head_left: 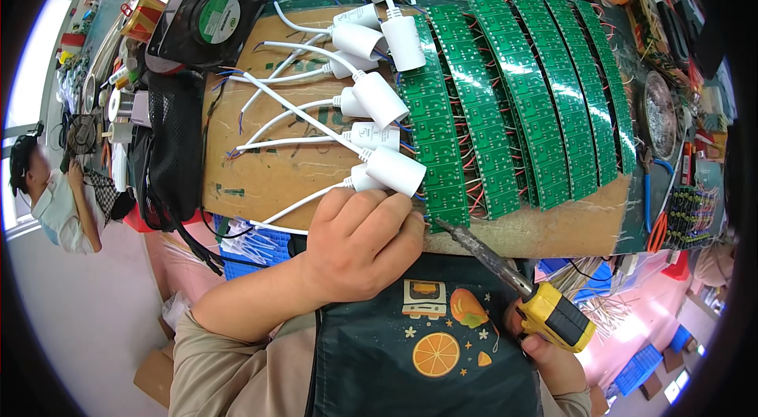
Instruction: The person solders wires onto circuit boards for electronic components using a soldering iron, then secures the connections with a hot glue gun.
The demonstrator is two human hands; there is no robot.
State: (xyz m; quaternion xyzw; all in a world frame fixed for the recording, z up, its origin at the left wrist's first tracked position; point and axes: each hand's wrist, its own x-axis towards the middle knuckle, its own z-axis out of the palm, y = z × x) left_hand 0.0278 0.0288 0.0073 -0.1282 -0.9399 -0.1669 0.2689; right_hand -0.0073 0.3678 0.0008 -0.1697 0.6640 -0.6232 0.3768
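Note:
My left hand (359,247) is closed, knuckles up, at the near left corner of the green circuit boards (438,148). A white cable (276,228) runs in under it; what its fingers pinch is hidden. My right hand (545,350) grips the yellow and black handle of a soldering iron (497,263). The iron's tip touches or nearly touches the closest board's near end, just right of my left fingertips. White lamp sockets (395,170) with stripped cable ends lie in a row along that board's left edge, blue wires showing between.
A brown work board (276,117) lies under everything. Back left stands a black fan (213,14), with a black mesh bag (170,148) nearer. More white sockets pile up behind. At right are a round metal dish (659,113) and blue-handled pliers (655,188). Someone else (59,196) sits far left.

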